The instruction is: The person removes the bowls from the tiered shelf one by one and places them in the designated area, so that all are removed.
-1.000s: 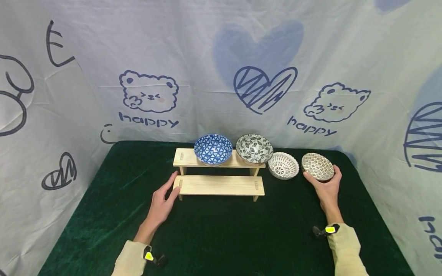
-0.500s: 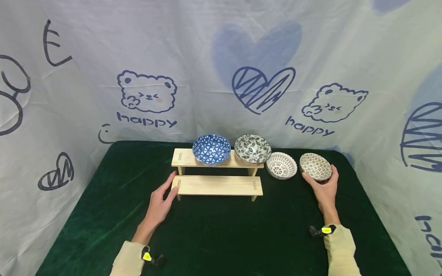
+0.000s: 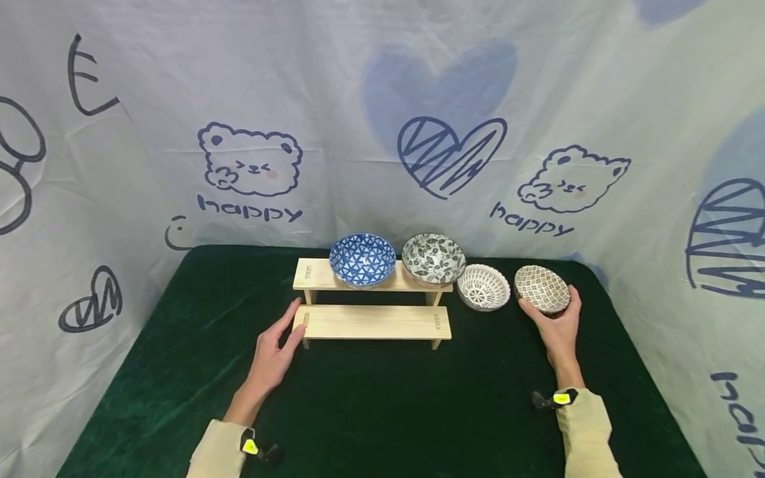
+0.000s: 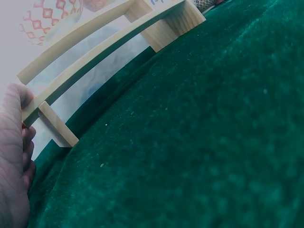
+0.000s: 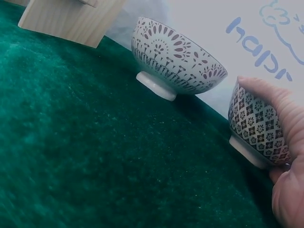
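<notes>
While the right hand [image 3: 560,333] grasps the diamond-patterned bowl [image 3: 541,287] near the green velvet surface's back edge, with room toward the right edge, a petal-patterned bowl [image 3: 484,288] sits just left, beside the two-tier wooden stand [image 3: 372,322], whose lower left end the left hand [image 3: 270,357] grips.

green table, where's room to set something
Free: green cloth in front of lower shelf; most of that shelf, right of left hand. Crowded: upper shelf (blue bowl, floral bowl), and right of it (white bowl, lattice bowl).
</notes>
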Motion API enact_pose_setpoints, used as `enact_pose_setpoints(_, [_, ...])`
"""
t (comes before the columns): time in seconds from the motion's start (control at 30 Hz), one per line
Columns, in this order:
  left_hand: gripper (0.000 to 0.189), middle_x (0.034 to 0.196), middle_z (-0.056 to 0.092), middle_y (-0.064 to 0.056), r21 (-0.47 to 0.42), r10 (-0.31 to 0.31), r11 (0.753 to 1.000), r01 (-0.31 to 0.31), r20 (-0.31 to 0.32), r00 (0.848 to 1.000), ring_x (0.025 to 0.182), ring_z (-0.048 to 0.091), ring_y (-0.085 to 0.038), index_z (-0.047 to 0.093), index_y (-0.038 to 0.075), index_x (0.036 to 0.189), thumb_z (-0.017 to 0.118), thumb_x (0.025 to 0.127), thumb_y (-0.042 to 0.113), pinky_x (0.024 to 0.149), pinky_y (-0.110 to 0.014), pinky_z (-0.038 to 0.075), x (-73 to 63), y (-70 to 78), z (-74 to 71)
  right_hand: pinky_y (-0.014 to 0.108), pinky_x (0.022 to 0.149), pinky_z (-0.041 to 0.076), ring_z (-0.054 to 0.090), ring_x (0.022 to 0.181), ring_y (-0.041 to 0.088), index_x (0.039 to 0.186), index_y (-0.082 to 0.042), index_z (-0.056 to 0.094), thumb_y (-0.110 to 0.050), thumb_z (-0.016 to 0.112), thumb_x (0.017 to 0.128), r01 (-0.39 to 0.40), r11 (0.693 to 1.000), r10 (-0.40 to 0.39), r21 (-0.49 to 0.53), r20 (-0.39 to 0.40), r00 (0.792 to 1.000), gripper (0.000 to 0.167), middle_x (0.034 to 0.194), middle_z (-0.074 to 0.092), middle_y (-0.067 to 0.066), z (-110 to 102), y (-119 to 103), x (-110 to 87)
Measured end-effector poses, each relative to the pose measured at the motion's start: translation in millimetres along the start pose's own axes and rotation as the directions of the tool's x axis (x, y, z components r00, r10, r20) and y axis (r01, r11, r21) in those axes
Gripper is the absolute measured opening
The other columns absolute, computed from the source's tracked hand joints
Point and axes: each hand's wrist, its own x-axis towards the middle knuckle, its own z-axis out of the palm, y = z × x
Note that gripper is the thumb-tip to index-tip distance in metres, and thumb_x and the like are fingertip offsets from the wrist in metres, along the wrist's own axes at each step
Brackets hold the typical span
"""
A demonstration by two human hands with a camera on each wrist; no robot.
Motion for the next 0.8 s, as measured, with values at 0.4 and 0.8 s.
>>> enact_pose_setpoints(0.4, [0.055, 0.164, 0.042, -0.011, 0.009, 0.0, 1.0, 0.0, -0.013, 1.0, 0.153, 0.037, -0.031, 0.042, 0.011, 0.16, 0.057, 0.109, 0.023, 0.125, -0.048, 0.029, -3.5, 0.6, -1.8, 0.046, 0.131, 0.013, 0.018, 0.158, 0.026, 0.168, -0.018, 0.008, -0.03, 0.088, 0.085, -0.021, 0.999, 0.023, -0.03, 0.06, 0.998, 0.116, 0.174, 0.012, 0.007, 2.6, -5.5, 2.1])
enact_pose_setpoints(0.8, [0.051, 0.158, 0.05, -0.009, -0.012, 0.018, 1.0, -0.018, -0.061, 0.998, 0.148, 0.045, -0.032, 0.05, 0.01, 0.156, 0.059, 0.106, 0.014, 0.117, -0.011, 0.025, 4.1, 0.6, 4.2, 0.045, 0.131, 0.012, 0.016, 0.158, 0.026, 0.168, -0.018, 0.005, -0.026, 0.088, 0.085, -0.052, 0.999, 0.051, 0.006, 0.062, 0.997, 0.117, 0.175, 0.01, 0.007, -2.8, -7.2, 1.2])
